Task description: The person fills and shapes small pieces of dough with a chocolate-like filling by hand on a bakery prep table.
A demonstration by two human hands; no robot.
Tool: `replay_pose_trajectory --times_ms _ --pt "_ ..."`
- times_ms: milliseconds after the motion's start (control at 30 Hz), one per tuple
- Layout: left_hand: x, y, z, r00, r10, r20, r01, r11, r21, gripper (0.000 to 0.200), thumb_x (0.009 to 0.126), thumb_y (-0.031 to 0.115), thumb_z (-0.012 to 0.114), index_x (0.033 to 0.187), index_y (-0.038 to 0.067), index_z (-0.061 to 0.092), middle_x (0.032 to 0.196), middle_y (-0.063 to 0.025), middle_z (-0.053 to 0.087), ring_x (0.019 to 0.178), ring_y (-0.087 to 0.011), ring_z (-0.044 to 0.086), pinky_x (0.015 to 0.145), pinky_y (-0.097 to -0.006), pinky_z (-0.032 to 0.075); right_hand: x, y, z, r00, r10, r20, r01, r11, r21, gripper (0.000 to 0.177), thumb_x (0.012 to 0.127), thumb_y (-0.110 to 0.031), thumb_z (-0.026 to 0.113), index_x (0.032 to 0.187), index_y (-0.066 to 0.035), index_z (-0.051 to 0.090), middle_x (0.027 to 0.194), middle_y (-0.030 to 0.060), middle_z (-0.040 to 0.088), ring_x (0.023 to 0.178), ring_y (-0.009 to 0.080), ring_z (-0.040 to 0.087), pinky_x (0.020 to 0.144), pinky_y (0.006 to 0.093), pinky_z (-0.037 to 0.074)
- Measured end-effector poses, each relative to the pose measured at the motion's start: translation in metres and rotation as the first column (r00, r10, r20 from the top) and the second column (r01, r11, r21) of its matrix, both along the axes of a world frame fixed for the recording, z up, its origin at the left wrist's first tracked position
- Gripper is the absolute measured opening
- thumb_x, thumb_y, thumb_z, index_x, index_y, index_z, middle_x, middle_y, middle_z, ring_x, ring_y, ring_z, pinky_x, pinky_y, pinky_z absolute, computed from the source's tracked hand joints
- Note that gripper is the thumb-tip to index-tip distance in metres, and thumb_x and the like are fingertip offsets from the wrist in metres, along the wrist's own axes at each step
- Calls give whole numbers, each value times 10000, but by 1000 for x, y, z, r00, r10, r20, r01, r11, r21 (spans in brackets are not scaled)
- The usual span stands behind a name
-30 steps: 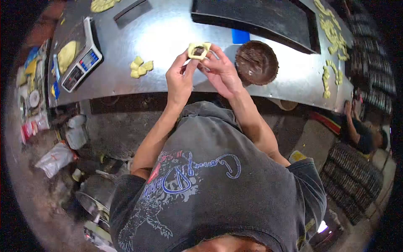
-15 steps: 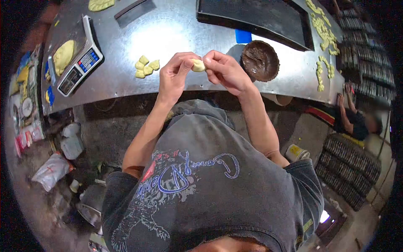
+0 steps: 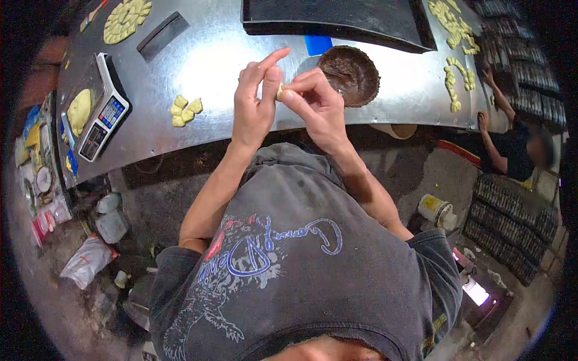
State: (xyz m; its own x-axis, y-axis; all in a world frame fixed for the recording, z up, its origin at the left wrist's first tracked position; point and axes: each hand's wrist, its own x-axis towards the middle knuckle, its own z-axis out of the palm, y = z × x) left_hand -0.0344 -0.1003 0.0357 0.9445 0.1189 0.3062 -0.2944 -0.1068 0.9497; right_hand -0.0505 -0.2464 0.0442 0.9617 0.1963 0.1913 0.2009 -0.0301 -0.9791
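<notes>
A small piece of pale yellow dough point(image 3: 279, 91) shows between my two hands, mostly hidden by the fingers. My right hand point(image 3: 318, 107) pinches it between thumb and fingertips. On its other side, my left hand point(image 3: 254, 103) keeps the dough against its thumb side, with its index finger stretched out and up. Several cut dough pieces point(image 3: 186, 111) lie in a cluster on the metal table point(image 3: 211, 135), left of my left hand. A round bowl point(image 3: 349, 76) of dark brown paste stands just beyond my right hand.
At left, a digital scale point(image 3: 103, 123) stands beside a dough lump point(image 3: 79, 111). A black tray point(image 3: 337, 18) and a blue flat piece point(image 3: 318, 45) lie at the back. Sliced dough point(image 3: 126, 21) and dough strips point(image 3: 451, 27) occupy the far corners. Another person point(image 3: 512, 138) is at right.
My left index finger has lifted off the dough and stretched out. The dough is now more hidden between my hands. The view has shifted, with the scale and bowl appearing further left.
</notes>
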Motion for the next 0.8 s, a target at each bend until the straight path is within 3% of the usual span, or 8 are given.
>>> replay_pose_trajectory --times_ms 67,167,200,333,433,467,600,800 --pt "1 -11 -3 982 45 -185 -51 998 -30 454 1039 460 540 1130 65 748 793 -8 641 866 -126 594 776 -276 480 4 -6 5 987 35 158 -16 992 -123 178 894 -63 759 1035 2 671 994 39 608 879 102 583 764 251 489" --pt "-3 4 -13 773 -298 -561 178 949 -259 567 1038 512 521 1003 -4 754 770 -23 664 759 -115 600 697 -261 480 4 -12 14 971 95 219 -53 981 -189 198 872 -73 785 1023 -11 672 975 40 642 832 92 584 723 249 488" --pt "-5 0 -14 780 -251 -573 121 959 -255 626 1032 529 523 910 -43 746 751 -34 672 672 -96 579 629 -251 467 4 -18 10 976 109 189 -66 973 -221 194 871 -81 788 1012 -17 671 968 39 651 820 90 585 715 253 491" --pt "-22 -19 -3 894 -63 -443 -33 978 -207 515 1008 462 602 981 -30 752 864 -57 712 729 -88 593 691 -247 495 17 -39 3 967 169 -190 -208 956 -207 204 892 -105 759 1011 -3 629 942 77 657 794 129 606 715 287 510" --pt "-26 -33 -9 918 -4 -396 -161 910 -383 450 991 417 647 1029 -18 757 1019 -80 714 857 -94 610 803 -260 500 35 -35 -13 958 132 -254 -148 988 -46 219 907 -144 761 1002 7 633 901 49 659 820 104 609 730 256 503" --pt "-28 -30 -11 913 -43 -405 -146 893 -425 372 990 357 668 1113 16 755 1164 -80 663 972 -101 601 876 -274 482 37 -25 -26 940 124 -317 -63 979 195 247 921 -178 756 1026 15 643 898 30 662 835 86 602 745 234 491" --pt "-35 -26 6 963 67 -262 -103 987 -127 378 1043 258 588 1340 30 641 1282 -24 562 1045 -87 560 914 -253 465 41 -15 -15 893 255 -371 -136 938 317 257 927 -190 750 1053 10 651 921 26 672 812 76 599 730 232 490" --pt "-37 -10 -1 972 140 -191 -195 929 -313 344 1069 306 535 1180 7 665 946 -35 649 824 -75 590 694 -236 493 32 11 9 976 200 -89 -199 980 16 200 959 -172 706 1039 10 681 918 40 649 726 108 619 680 264 524"
